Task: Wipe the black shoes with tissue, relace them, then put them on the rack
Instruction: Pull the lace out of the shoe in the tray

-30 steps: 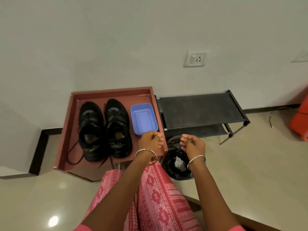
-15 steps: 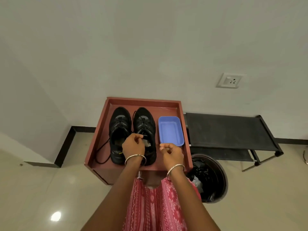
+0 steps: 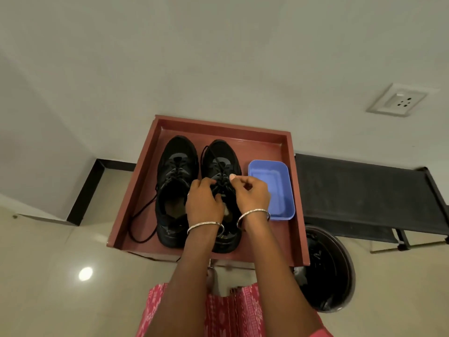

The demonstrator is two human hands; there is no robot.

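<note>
Your left hand (image 3: 202, 203) and right hand (image 3: 252, 194) pinch the lace (image 3: 220, 167) of the right shoe (image 3: 222, 156), fingers curled shut; its toe points to 12 o'clock.

From my remote feed, both hands, left hand (image 3: 203, 200) and right hand (image 3: 252, 194), cover the right shoe (image 3: 220, 161) tongue; I cannot tell whether fingers pinch its lace. The rack (image 3: 364, 188) runs off the right edge.

shoes (image 3: 199, 190): 2 | blue tub (image 3: 272, 188): 1 | rack (image 3: 364, 190): 1 | bin (image 3: 328, 271): 1 | hands (image 3: 204, 203): 2
</note>
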